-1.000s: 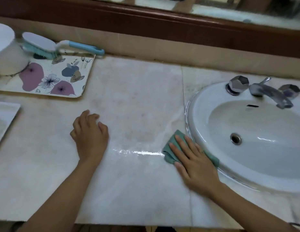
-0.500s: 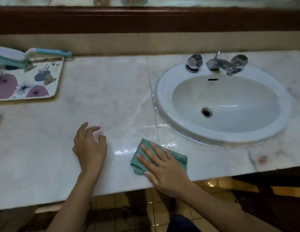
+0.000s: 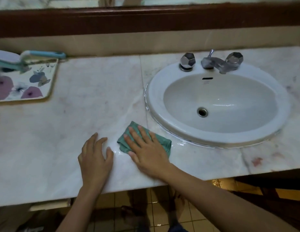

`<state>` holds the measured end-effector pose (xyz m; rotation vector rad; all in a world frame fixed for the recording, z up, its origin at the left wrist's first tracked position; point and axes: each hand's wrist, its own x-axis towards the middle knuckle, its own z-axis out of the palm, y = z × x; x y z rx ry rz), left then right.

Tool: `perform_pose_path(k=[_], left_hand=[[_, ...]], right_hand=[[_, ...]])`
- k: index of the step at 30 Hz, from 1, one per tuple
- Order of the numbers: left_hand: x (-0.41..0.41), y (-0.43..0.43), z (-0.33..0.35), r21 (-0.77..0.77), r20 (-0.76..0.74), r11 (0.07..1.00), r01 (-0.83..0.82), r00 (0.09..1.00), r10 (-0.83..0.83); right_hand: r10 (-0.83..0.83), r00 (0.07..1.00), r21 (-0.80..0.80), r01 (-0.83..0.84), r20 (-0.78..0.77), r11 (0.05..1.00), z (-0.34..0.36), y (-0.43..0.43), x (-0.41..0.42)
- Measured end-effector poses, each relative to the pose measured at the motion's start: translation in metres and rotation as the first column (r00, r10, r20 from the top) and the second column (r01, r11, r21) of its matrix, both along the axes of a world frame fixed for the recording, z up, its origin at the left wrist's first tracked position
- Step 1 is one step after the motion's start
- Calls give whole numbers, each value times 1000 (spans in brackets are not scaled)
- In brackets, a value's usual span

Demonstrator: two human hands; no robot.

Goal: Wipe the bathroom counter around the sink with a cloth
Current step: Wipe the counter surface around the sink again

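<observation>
Scene: a person leans over a pale marble tabletop (image 3: 45, 148), both bare hands down on the stone at lower centre of the frame.
Cloth: a green cloth (image 3: 164, 143) lies crumpled flat on the tabletop at centre frame, just off the lower-left curve of the white sink (image 3: 151, 97), near its rim but apart from it.
Right hand: the right hand (image 3: 146, 148) presses palm-down on the cloth with fingers spread and nearly straight, pinning it rather than gripping it; cloth shows beyond the fingertips and on the thumbless side.
Left hand: the left hand (image 3: 95, 156) rests flat and empty on bare stone just left of the cloth, fingers loosely splayed, seemingly bracing.
Key relation: the cloth's long axis runs from upper left to lower right, roughly along the sink's near rim; the sink lies up and to the right of the right hand, which is plainly the nearer one.
Wet trace: a glossy streak shines between the hands and along the sink's lower edge.
Left to do, by the look of it: the stone at the right of the frame, with reddish marks (image 3: 256, 161), and the strip behind the taps (image 3: 211, 61).
Bystanders: a floral tray (image 3: 45, 91) and a blue-handled brush (image 3: 43, 54) sit at upper left, well apart.
</observation>
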<state>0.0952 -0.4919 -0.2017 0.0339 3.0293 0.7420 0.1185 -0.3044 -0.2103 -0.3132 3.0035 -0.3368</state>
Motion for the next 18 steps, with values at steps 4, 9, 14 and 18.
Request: perform_pose_path(k=[4,9,14,18], left_hand=[[0,-8,-5,-33,-1,999,20,1000,-20],[0,-4,-5,-90,-19,995,31,999,-33],[-1,-5,-8,-99,-42,995,21,999,-25],[-2,-4,-10,-110,-66,994,21,997,-29]], right_hand=[[215,975,39,-213,-56,976,-5,23,2],[62,998,34,-62,-10,998,-4,7,-119],[-138,990,71,136,16,988,-2,12,-233],[-259,965,73,255,52,964,1,11,-256]])
